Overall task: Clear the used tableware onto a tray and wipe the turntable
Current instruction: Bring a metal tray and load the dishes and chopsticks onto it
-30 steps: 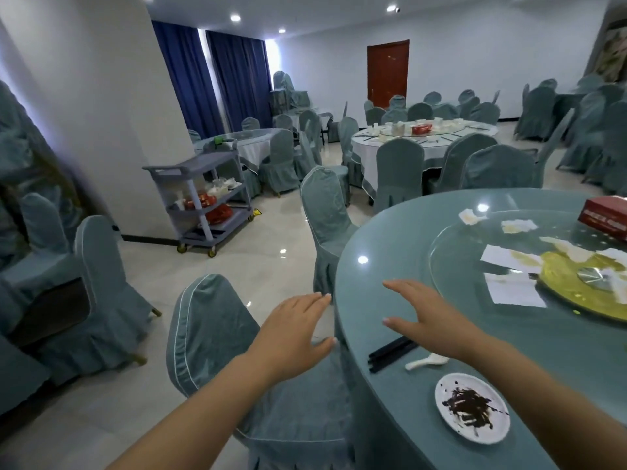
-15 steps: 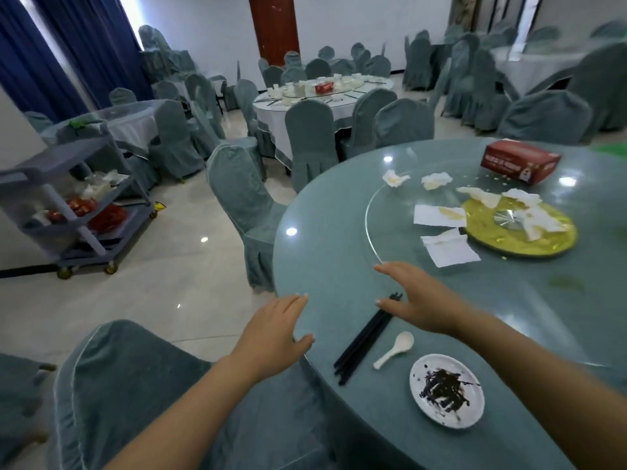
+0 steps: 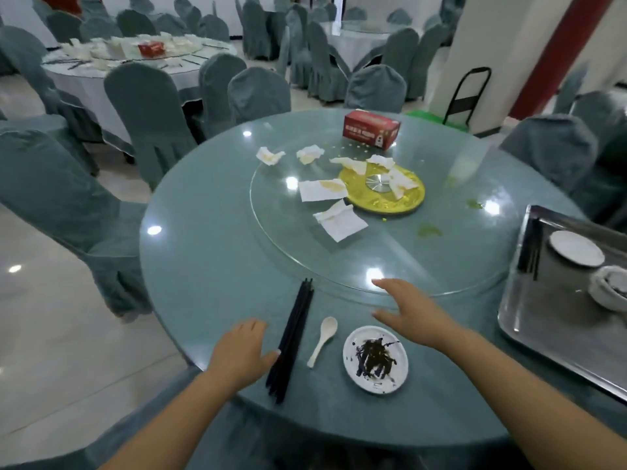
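Black chopsticks [image 3: 293, 334] lie near the front edge of the round teal table [image 3: 210, 266], with a white spoon [image 3: 323, 339] and a small white plate [image 3: 375, 359] smeared with dark sauce to their right. My left hand [image 3: 242, 351] hovers open just left of the chopsticks, its thumb at their near end. Beyond the plate, my right hand [image 3: 410, 312] is open, fingers spread, at the rim of the glass turntable [image 3: 424, 252]. Several stained napkins [image 3: 341, 220] lie on the turntable around its yellow hub [image 3: 383, 191]. A steel tray [image 3: 556, 313] at the right holds chopsticks, a plate and a bowl.
A red tissue box [image 3: 370, 129] stands at the far side of the turntable. Green smears [image 3: 429, 231] mark the glass. Covered chairs [image 3: 57, 205] ring the table, one right below me. Another set table [image 3: 135, 59] stands at the back left.
The view has swung right and down over the table, bringing the tray into sight. Both hands have come forward over the table, the left one reaching the chopsticks.
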The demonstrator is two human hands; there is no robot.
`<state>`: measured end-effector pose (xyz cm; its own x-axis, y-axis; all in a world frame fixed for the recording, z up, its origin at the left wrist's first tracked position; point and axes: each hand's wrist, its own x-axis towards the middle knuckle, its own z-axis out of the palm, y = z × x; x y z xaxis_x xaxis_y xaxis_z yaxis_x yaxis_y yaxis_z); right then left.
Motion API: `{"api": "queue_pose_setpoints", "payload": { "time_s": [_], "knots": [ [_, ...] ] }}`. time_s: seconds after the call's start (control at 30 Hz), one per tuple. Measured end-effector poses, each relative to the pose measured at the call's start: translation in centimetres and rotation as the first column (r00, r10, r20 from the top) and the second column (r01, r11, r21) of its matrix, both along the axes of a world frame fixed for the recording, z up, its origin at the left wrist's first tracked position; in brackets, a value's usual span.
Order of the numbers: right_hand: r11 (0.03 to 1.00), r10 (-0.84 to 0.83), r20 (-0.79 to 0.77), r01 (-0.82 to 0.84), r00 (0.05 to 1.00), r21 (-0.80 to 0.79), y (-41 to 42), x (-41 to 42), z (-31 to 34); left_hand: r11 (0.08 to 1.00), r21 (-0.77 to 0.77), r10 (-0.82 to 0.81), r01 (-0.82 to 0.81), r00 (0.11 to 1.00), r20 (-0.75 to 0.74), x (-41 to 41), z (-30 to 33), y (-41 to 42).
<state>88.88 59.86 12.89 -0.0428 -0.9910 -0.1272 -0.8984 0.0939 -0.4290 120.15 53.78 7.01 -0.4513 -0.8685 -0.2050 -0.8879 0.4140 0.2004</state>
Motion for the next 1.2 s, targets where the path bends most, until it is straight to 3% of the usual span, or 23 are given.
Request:
{"api": "queue_pose_setpoints", "payload": {
  "time_s": [0.27, 0.43, 0.7, 0.87, 1.2],
  "knots": [
    [0.990, -0.127, 0.020, 0.126, 0.992, 0.069, 1.4, 0.7, -3.5, 0.998, 0.006, -0.067, 0.067, 0.987, 0.144, -3.4, -3.1, -2.6],
    [0.962, -0.171, 0.004, 0.166, 0.985, 0.218, 2.6, -0.2, -8.2, 1.000, -0.001, -0.018, 0.018, 0.993, 0.115, -3.9, -7.2, -1.6],
    [0.908, 0.076, -0.148, -0.007, 0.986, 0.419, 2.8, -1.2, -13.3, 0.998, 0.047, 0.037, -0.044, 0.990, 0.135, -5.1, -11.1, -0.1],
    [0.901, 0.225, -0.162, -0.143, 0.961, 0.409, 1.7, -2.0, -14.7, 0.994, -0.009, 0.110, -0.110, 0.986, 0.127, -5.9, -11.7, 0.4],
    [0.856, 0.406, -0.166, -0.310, 0.899, 0.414, 0.8, -2.9, -15.3, 0.903, 0.147, 0.379, -0.404, 0.909, 0.172, -8.6, -10.5, -1.3]
  ]
}}
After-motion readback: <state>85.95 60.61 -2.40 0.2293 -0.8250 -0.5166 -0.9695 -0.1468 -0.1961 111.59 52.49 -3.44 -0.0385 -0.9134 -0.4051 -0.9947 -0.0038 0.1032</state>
